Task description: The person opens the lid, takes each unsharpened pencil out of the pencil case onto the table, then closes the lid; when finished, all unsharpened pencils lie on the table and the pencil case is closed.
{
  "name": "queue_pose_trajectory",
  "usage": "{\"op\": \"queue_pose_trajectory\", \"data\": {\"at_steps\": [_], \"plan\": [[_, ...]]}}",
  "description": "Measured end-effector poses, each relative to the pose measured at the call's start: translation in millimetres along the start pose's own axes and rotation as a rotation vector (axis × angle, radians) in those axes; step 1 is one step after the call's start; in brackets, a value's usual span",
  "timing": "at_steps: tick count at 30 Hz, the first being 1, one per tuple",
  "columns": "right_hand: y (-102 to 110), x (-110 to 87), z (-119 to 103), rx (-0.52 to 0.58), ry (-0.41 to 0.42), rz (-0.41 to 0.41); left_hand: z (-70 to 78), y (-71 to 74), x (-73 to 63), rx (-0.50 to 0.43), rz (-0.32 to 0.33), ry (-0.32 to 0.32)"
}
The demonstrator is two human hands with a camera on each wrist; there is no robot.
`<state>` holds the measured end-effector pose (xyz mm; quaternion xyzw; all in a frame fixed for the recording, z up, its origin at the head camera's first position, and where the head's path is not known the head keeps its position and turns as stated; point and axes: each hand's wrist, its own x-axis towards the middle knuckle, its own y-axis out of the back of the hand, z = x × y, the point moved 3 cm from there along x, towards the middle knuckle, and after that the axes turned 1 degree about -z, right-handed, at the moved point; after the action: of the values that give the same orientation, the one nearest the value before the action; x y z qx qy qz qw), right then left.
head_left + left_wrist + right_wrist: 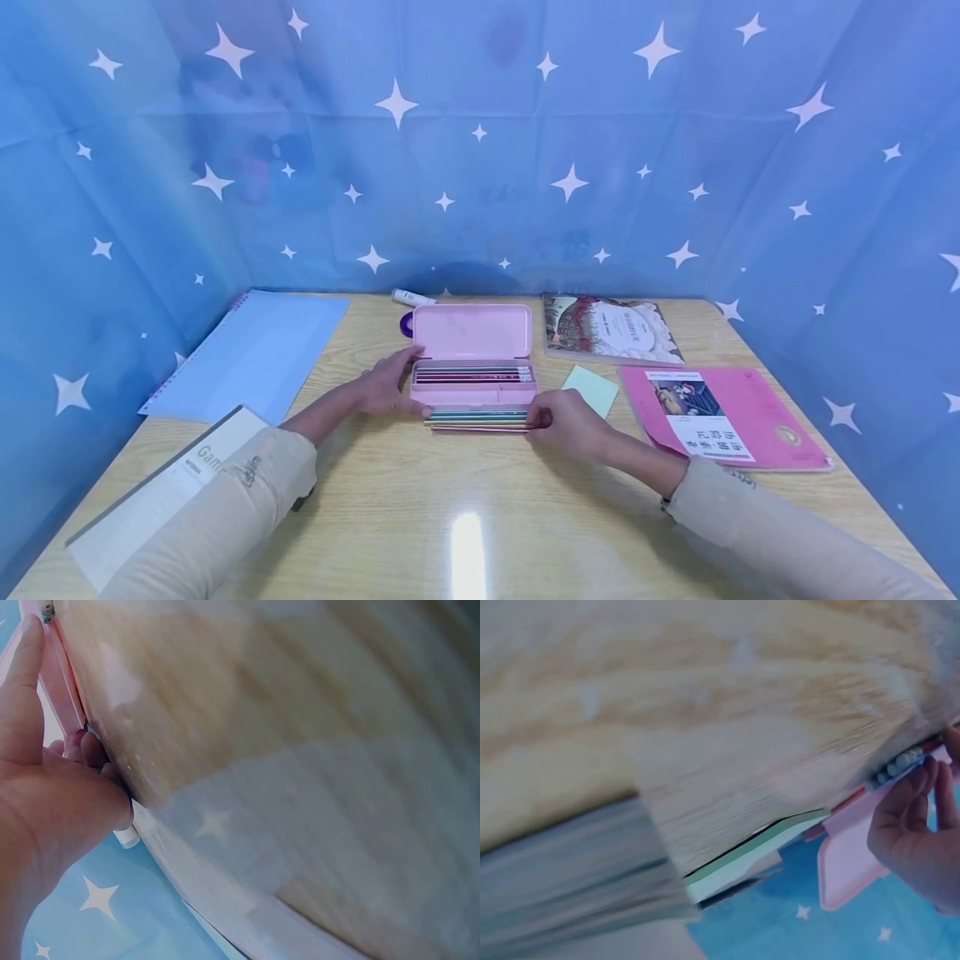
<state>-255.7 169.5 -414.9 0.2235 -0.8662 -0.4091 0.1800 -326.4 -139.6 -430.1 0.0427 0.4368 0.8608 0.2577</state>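
An open pink pencil case [472, 332] lies at the middle of the table, with several striped pencils [465, 376] in its long compartment. In front of it lie several more pencils [480, 421] in a row, green, yellow and pinkish. My left hand [386, 385] rests against the left side of the case, its thumb stretched toward the pencils' left ends. In the left wrist view the other fingers [91, 750] bend at the case's corner. My right hand [572, 423] pinches a red pencil [932, 744] at the row's right end, beside whitish pencil ends [900, 764].
A pale green note sheet [592, 390] lies by the right hand. Farther right are a pink book [765, 408] and an illustrated book [618, 329]. A blue spiral notebook [258, 350] and a white notebook [168, 492] lie left. A white tube [412, 297] and purple ring [407, 324] sit behind.
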Motion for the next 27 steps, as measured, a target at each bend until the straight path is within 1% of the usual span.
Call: {"op": "queue_pose_trajectory", "data": {"at_steps": [4,10,17,21,24,27], "plan": [[3.5,-2.1,2.9,-0.014,-0.007,0.006,-0.2,-1.6,2.0,-0.009,-0.006,-0.003],[7.2,-2.2,6.1,-0.02,0.001,0.003,0.4,0.3,1.0,0.009,0.002,0.005],[11.7,2.8,0.5,-0.026,-0.031,0.0,-0.6,-1.9,1.8,0.013,0.001,0.002],[19.3,16.9,-9.1,-0.038,-0.01,-0.007,-1.5,-3.1,0.3,0.014,0.003,0.008],[23.4,32.2,-12.7,-0.056,0.023,-0.02,-1.8,-3.6,1.0,0.012,0.002,0.001],[21.4,51.0,-11.6,-0.088,0.065,-0.032,-3.8,-3.2,0.4,0.01,0.005,-0.003]]}}
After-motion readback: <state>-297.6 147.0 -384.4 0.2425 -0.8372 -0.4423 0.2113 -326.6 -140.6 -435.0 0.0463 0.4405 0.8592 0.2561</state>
